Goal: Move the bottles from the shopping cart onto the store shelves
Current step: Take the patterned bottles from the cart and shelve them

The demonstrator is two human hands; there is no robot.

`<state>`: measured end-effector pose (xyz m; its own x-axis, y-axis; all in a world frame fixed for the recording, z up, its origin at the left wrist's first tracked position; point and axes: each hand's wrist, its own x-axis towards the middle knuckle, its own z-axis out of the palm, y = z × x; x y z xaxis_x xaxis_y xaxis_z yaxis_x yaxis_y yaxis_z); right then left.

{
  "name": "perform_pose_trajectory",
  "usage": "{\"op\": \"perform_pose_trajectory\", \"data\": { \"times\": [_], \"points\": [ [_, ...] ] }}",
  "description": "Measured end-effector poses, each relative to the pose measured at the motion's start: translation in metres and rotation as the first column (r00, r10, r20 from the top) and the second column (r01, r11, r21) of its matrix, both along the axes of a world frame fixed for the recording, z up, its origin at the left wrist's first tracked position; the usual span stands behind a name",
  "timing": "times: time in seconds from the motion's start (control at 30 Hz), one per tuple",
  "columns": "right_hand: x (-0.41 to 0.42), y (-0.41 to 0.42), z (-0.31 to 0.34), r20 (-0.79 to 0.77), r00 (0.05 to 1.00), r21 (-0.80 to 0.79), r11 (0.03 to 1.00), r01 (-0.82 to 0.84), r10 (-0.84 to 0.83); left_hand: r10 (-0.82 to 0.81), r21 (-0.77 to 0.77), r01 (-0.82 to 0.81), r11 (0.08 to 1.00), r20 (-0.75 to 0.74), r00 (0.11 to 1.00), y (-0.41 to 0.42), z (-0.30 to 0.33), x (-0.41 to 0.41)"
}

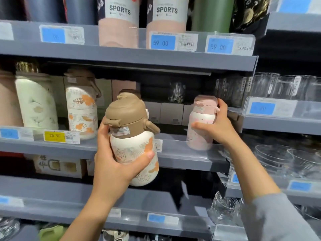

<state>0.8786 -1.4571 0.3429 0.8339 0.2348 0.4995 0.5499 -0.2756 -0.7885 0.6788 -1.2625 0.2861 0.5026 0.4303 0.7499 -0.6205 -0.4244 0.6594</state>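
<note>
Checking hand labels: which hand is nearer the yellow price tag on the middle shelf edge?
Left. The left hand, gripping the brown-lidded floral bottle, is just right of the yellow price tag; the right hand, on the pink-lidded bottle, is farther right.

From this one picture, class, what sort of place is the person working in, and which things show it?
Most likely a shop's housewares aisle: grey shelves carry price tags, rows of bottles fill them, and glassware sits to the right.
</note>
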Motion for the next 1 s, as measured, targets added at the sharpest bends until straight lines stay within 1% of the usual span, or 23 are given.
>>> {"op": "perform_pose_trajectory", "data": {
  "times": [0.1, 0.17, 0.23, 0.3, 0.33, 0.37, 0.4, 0.43, 0.47, 0.5, 0.53, 0.57, 0.6, 0.63, 0.67, 0.77, 0.8, 0.83, 0.87, 0.93, 1.0],
  "points": [
    [-0.002, -0.001, -0.004, -0.019, 1.0, -0.029, 0.999, 0.02, -0.02, 0.016, 0.049, -0.018, 0.999, 0.041, 0.999, -0.003, 0.012, 0.012],
    [-0.009, -0.004, -0.007, 0.006, 0.998, -0.101, 0.993, 0.056, -0.055, 0.025, 0.082, -0.03, 0.996, 0.063, 0.998, -0.007, 0.018, 0.019],
    [-0.024, -0.01, -0.01, 0.134, 0.982, -0.236, 0.959, 0.159, -0.13, 0.04, 0.104, -0.051, 0.993, 0.102, 0.994, -0.01, 0.021, 0.025],
    [-0.046, -0.015, -0.016, 0.359, 0.91, -0.34, 0.879, 0.334, -0.207, 0.045, 0.114, -0.062, 0.992, 0.14, 0.989, -0.012, 0.022, 0.03],
    [-0.059, -0.015, -0.019, 0.468, 0.855, -0.349, 0.842, 0.411, -0.224, 0.046, 0.121, -0.064, 0.991, 0.149, 0.988, -0.013, 0.021, 0.032],
    [-0.071, -0.014, -0.022, 0.548, 0.807, -0.326, 0.833, 0.447, -0.22, 0.047, 0.13, -0.067, 0.989, 0.155, 0.987, -0.013, 0.02, 0.034],
    [-0.082, -0.012, -0.025, 0.595, 0.78, -0.292, 0.85, 0.438, -0.197, 0.054, 0.138, -0.077, 0.987, 0.16, 0.986, -0.014, 0.02, 0.035],
    [-0.092, -0.009, -0.027, 0.611, 0.774, -0.256, 0.885, 0.389, -0.164, 0.072, 0.15, -0.097, 0.984, 0.163, 0.984, -0.015, 0.021, 0.036],
    [-0.1, -0.003, -0.027, 0.593, 0.796, -0.215, 0.93, 0.299, -0.119, 0.103, 0.165, -0.131, 0.978, 0.165, 0.981, -0.017, 0.022, 0.037],
    [-0.106, 0.005, -0.026, 0.552, 0.833, -0.165, 0.973, 0.164, -0.047, 0.142, 0.181, -0.173, 0.968, 0.172, 0.975, -0.02, 0.025, 0.039],
    [-0.111, 0.015, -0.025, 0.502, 0.863, -0.109, 0.994, -0.008, 0.062, 0.177, 0.192, -0.211, 0.958, 0.182, 0.967, -0.023, 0.029, 0.04],
    [-0.114, 0.025, -0.024, 0.458, 0.869, -0.042, 0.981, -0.19, 0.188, 0.203, 0.201, -0.241, 0.95, 0.192, 0.96, -0.025, 0.034, 0.042],
    [-0.115, 0.033, -0.023, 0.419, 0.858, 0.043, 0.937, -0.347, 0.298, 0.227, 0.223, -0.272, 0.936, 0.206, 0.952, -0.027, 0.039, 0.043],
    [-0.114, 0.038, -0.023, 0.389, 0.843, 0.132, 0.883, -0.45, 0.372, 0.254, 0.266, -0.311, 0.912, 0.228, 0.94, -0.027, 0.044, 0.045],
    [-0.112, 0.041, -0.023, 0.369, 0.826, 0.201, 0.832, -0.518, 0.426, 0.287, 0.323, -0.362, 0.875, 0.256, 0.923, -0.027, 0.049, 0.047],
    [-0.103, 0.036, -0.022, 0.306, 0.771, 0.305, 0.71, -0.635, 0.559, 0.343, 0.484, -0.49, 0.725, 0.363, 0.866, -0.021, 0.057, 0.052],
    [-0.104, 0.035, -0.019, 0.29, 0.745, 0.319, 0.673, -0.667, 0.601, 0.335, 0.519, -0.507, 0.689, 0.392, 0.857, -0.019, 0.057, 0.055],
    [-0.105, 0.035, -0.017, 0.293, 0.741, 0.324, 0.667, -0.671, 0.604, 0.317, 0.542, -0.509, 0.669, 0.411, 0.855, -0.018, 0.058, 0.059],
    [-0.107, 0.037, -0.014, 0.31, 0.762, 0.331, 0.688, -0.647, 0.568, 0.296, 0.557, -0.505, 0.659, 0.426, 0.855, -0.017, 0.059, 0.063],
    [-0.109, 0.047, -0.01, 0.342, 0.852, 0.387, 0.766, -0.513, 0.397, 0.24, 0.579, -0.5, 0.644, 0.468, 0.851, -0.017, 0.061, 0.071],
    [-0.102, 0.055, -0.009, 0.347, 0.903, 0.468, 0.788, -0.399, 0.252, 0.152, 0.597, -0.472, 0.649, 0.506, 0.849, -0.015, 0.063, 0.078]
  ]
}}
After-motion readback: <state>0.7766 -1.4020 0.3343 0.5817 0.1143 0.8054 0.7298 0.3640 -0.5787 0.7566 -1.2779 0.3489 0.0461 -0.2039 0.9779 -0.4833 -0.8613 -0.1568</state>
